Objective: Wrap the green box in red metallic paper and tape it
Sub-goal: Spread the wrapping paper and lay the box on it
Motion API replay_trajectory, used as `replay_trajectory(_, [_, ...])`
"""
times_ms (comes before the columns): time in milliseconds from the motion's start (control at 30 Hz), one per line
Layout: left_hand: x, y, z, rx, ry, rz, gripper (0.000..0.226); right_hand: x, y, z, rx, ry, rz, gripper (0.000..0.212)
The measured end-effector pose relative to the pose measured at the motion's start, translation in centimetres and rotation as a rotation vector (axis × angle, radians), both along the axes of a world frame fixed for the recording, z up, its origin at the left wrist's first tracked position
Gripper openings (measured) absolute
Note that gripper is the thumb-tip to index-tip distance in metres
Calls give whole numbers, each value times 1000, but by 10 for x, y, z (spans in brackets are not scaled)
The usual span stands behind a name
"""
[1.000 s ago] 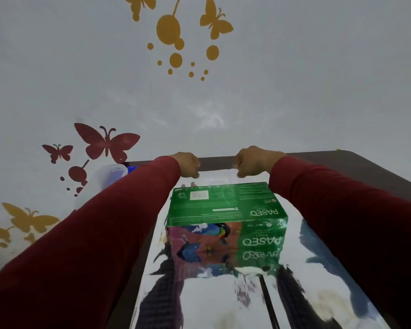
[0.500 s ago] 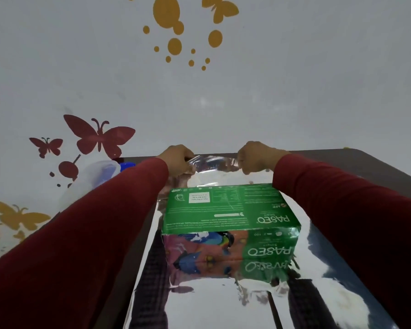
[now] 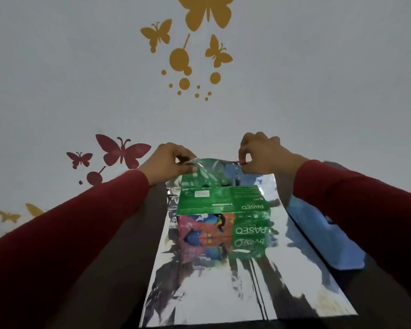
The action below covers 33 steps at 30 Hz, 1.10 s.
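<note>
The green box point(image 3: 223, 201), printed "PASEO" with a colourful picture on its near side, sits on a mirror-like sheet of metallic paper point(image 3: 235, 288) spread on the dark table point(image 3: 128, 269). The sheet's shiny silver side faces up and reflects the box. My left hand point(image 3: 166, 163) pinches the paper's far edge at its left corner. My right hand point(image 3: 261, 153) pinches the same edge on the right, where a sliver of red shows. Both hands hold that far edge lifted above and behind the box, so the paper curls up over the box's far side.
A white wall point(image 3: 318, 79) with yellow and red butterfly stickers rises directly behind the table. My red sleeves cover most of both table sides. The sheet's near edge lies close to the table's front.
Both hands have gripped the paper's far edge and lifted it from the table up above the back of the box. The view has tilted upward slightly.
</note>
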<state>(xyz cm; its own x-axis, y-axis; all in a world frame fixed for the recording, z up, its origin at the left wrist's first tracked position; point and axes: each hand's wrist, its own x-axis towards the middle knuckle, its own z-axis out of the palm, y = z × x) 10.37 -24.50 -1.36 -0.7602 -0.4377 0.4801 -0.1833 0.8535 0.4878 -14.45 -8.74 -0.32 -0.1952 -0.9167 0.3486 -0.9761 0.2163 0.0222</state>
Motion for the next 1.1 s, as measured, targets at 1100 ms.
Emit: replay_trajectory(1100, [31,61,-67,1203,190,483,25,56,110,-96,-249,-68,-49,23])
